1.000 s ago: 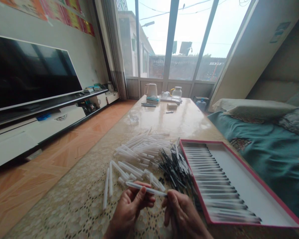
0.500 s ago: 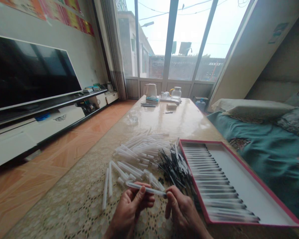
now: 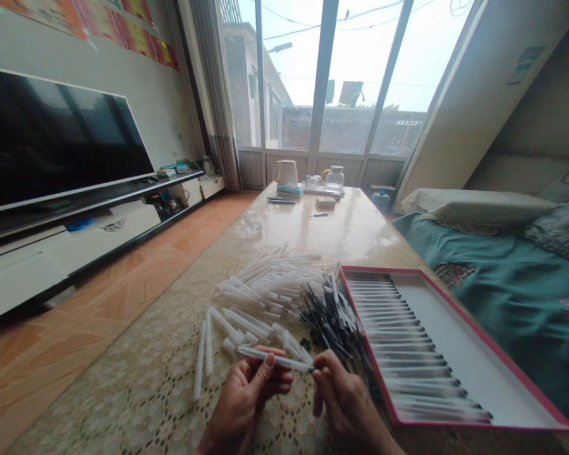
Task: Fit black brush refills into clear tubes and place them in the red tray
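Note:
A slim white, see-through pen lies slantwise between my two hands. My left hand is closed around its barrel, with the thumb on top. At the other end, my right hand pinches the pen's dark tip; the fingers hide part of it. Beyond them is a loose heap of white pen tubes, with several more scattered nearer my left hand. Thin black-and-white pen refills are piled just past my right hand. Small black pieces sit beside the refills.
A pink-rimmed box at right holds a row of pens with dark ends. Farther along the table stand a drinking glass, a small box and a glass jug. A green-covered sofa borders the right side.
Almost nothing differs. The right fingertips have shifted slightly at the pen's dark end, and both hands keep the pen in nearly the same place.

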A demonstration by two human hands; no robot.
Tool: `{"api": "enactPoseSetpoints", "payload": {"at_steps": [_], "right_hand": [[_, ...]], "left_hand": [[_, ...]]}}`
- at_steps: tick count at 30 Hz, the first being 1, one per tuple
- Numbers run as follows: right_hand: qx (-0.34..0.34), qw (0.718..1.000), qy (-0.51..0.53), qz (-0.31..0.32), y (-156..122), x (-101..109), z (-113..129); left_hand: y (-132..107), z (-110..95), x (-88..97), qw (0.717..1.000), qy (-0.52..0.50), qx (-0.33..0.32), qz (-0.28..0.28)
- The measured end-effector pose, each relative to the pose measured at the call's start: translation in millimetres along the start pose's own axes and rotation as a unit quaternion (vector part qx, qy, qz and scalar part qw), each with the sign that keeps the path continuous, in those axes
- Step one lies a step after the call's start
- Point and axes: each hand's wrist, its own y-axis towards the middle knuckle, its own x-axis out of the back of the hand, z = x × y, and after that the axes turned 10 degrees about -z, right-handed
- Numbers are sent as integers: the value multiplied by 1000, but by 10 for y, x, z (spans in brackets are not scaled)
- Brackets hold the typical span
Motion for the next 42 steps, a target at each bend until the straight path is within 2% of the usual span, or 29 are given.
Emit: {"api": "enactPoseSetpoints", "payload": {"at_steps": [3,9,14,22,30,36,40,42], "right_hand": [[-5,1000,-2,16,2,3,-5],[12,1000,-5,0,-5,-6,-15],[-6,1000,-4,19,-8,-13,-26],[7,1000,-17,-6,-7,-15,-29],[-37,999,10,8,2,-7,-6],[-8,1000,20,18,-1,-22,-6],[-49,997,48,35,-5,-23,13],[-55,998,31,22,-9,-18,7]], "left_hand": [[-4,-3,1,1000,6,5,-4],[11,3,6,1000,-2,-2,5],[-6,1,-1,1000,1,4,1],[-17,-9,-7,1000,3,2,-4],[-10,-5,-3,1000,10,2,-2],[-6,6,-9,1000,6,-4,-5],[-23,-12,-23,1000,7,-6,-10],[-21,-14,-22,1000,15,-9,-4]]}}
